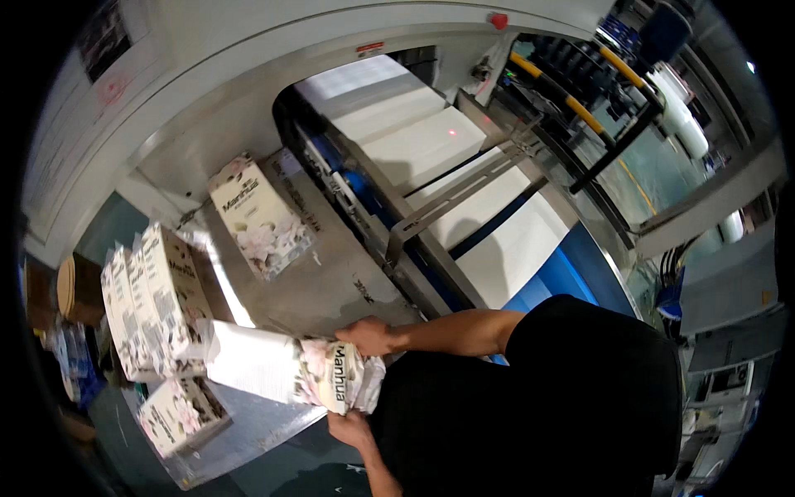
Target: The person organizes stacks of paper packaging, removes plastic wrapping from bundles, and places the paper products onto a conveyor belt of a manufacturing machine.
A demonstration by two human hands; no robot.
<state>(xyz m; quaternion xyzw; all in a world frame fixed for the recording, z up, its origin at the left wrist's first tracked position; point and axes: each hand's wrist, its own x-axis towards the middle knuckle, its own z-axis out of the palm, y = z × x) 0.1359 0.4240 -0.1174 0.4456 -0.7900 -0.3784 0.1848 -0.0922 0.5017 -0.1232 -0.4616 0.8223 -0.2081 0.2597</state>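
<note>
A floral printed plastic bag (338, 374) is pulled partway around a white stack of paper tissue (252, 363), whose far left part stays bare. My right hand (366, 335) grips the upper edge of the bag, fingers closed on it. At its lower edge, my left hand (351, 429) holds the bag too, fingers curled and partly hidden. Crumpled plastic gathers at the bag's end near my body. Just left of the bare stack stand several floral tissue packs (157, 298), side by side. One more floral pack (184, 414) lies below them near the table's edge.
A metal worktable (331, 290) lies under the packs. Toward the back rests a flat floral printed bundle (261, 217). Right of it, a blue conveyor (563, 269) carries long white paper stacks (424, 145) beneath a metal guide bar (460, 192). A red button (498, 21) sits on the machine housing.
</note>
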